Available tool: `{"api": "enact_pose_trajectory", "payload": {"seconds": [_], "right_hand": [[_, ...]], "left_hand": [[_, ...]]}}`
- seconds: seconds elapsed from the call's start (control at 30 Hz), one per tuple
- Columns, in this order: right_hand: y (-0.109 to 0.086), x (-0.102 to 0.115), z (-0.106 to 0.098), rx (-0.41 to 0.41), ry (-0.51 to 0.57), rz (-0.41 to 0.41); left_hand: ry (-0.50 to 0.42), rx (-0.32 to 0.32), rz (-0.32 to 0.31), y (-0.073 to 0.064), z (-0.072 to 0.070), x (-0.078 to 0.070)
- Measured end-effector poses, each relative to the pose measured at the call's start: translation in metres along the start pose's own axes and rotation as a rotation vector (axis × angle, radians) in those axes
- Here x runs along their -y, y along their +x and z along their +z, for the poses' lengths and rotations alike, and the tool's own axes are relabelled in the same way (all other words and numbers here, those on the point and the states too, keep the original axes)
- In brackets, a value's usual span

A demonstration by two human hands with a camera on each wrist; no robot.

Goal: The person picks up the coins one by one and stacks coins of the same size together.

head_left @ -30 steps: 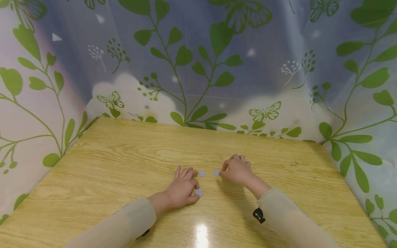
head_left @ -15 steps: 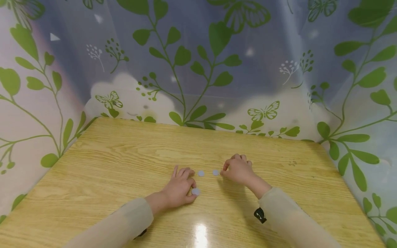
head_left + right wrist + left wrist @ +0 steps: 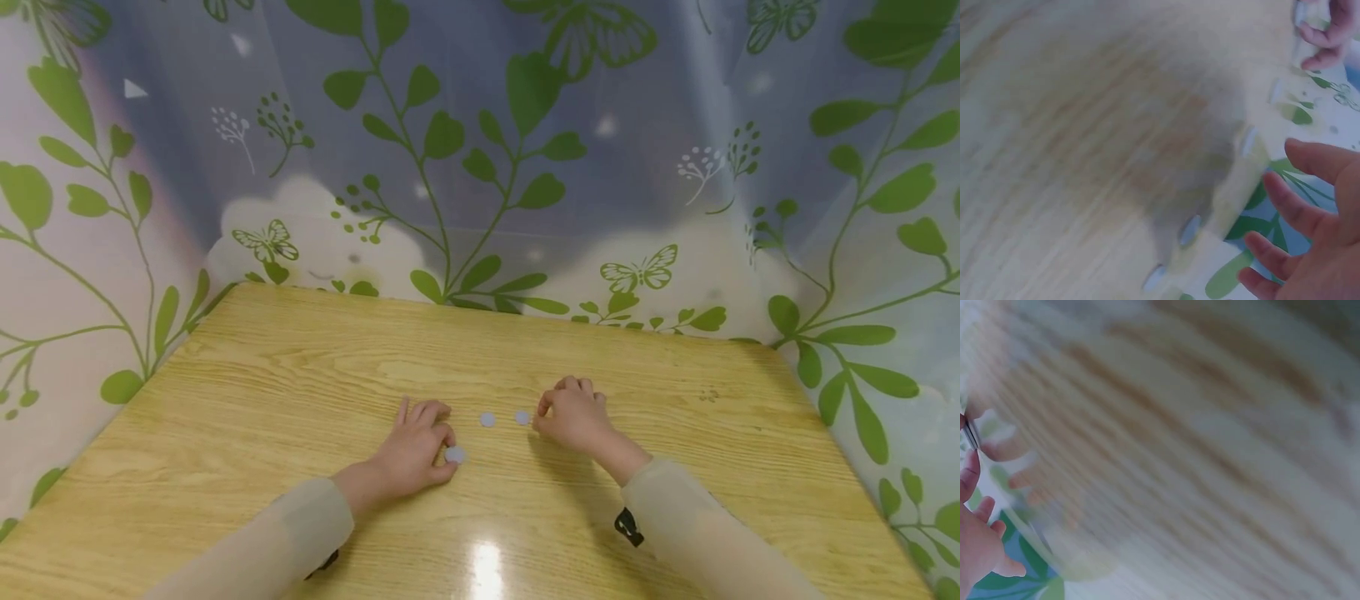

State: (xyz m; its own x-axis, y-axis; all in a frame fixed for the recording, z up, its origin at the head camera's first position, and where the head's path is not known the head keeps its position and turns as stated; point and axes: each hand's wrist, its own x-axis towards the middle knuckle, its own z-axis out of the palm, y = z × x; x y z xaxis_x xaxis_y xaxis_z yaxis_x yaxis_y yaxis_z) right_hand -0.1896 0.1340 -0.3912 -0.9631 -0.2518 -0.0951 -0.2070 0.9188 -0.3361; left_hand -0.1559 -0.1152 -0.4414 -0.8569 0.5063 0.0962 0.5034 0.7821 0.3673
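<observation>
My left hand (image 3: 408, 454) pinches a small, pale, coin-like disc (image 3: 454, 455) by its edge between thumb and fingers. In the left wrist view the held disc (image 3: 971, 433) appears edge-on with a silvery rim. Two similar discs lie flat on the table, a left one (image 3: 487, 420) and a right one (image 3: 522, 417). Just right of the right disc, my right hand (image 3: 573, 414) has its fingers bent loosely. The right wrist view has this hand (image 3: 1316, 219) with fingers spread and nothing between them.
A wood-grain table (image 3: 300, 367) meets a curtain (image 3: 480, 192) printed with green leaves and butterflies at the back and sides. The right wrist view shows further pale discs (image 3: 1190, 230) on the table, apparently behind the right hand in the head view.
My left hand has moved left and slightly away from me, carrying the pinched disc with it. The right hand stays almost still; the two discs lie where they were.
</observation>
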Motion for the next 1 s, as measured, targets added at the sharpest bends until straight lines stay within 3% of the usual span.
{"api": "enact_pose_trajectory", "payload": {"seconds": [0.27, 0.63, 1.0], "right_hand": [[0.004, 0.001, 0.014, -0.077, -0.026, -0.025], [0.011, 0.002, 0.028, -0.094, -0.096, -0.049], [0.016, 0.002, 0.028, -0.092, -0.099, -0.037]], "left_hand": [[-0.003, -0.011, 0.006, 0.0, -0.001, 0.002], [0.009, -0.009, 0.012, -0.001, -0.001, 0.004], [0.01, -0.027, 0.017, -0.001, 0.0, 0.004]]}}
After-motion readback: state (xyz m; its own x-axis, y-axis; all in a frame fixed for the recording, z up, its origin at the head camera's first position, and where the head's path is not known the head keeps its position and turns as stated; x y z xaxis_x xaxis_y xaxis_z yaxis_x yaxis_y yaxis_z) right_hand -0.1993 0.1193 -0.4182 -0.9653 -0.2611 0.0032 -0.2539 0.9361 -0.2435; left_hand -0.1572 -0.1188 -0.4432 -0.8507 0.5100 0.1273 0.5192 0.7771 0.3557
